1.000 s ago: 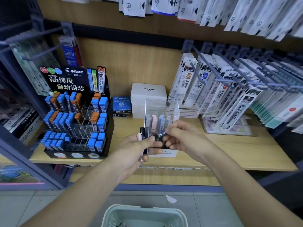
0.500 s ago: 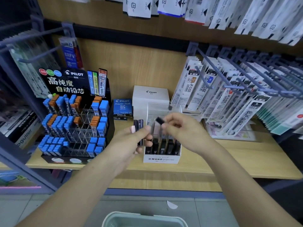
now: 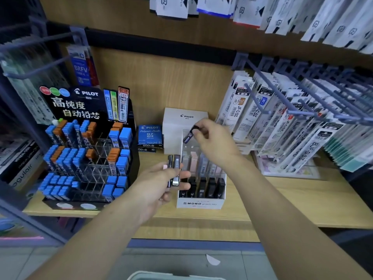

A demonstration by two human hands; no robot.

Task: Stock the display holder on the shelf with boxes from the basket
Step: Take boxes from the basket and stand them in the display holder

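Head view, right hand (image 3: 214,142) pinching one dark box (image 3: 189,135) above white display holder (image 3: 200,203) on wooden shelf (image 3: 282,199), left hand (image 3: 161,184) gripping several slim boxes (image 3: 174,170) just left of holder, basket (image 3: 171,276) rim at bottom edge

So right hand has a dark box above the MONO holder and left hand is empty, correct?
Not quite. The left hand is not empty: it grips several slim boxes, as the head view shows. The rest holds: the right hand pinches a dark box above the MONO display holder.
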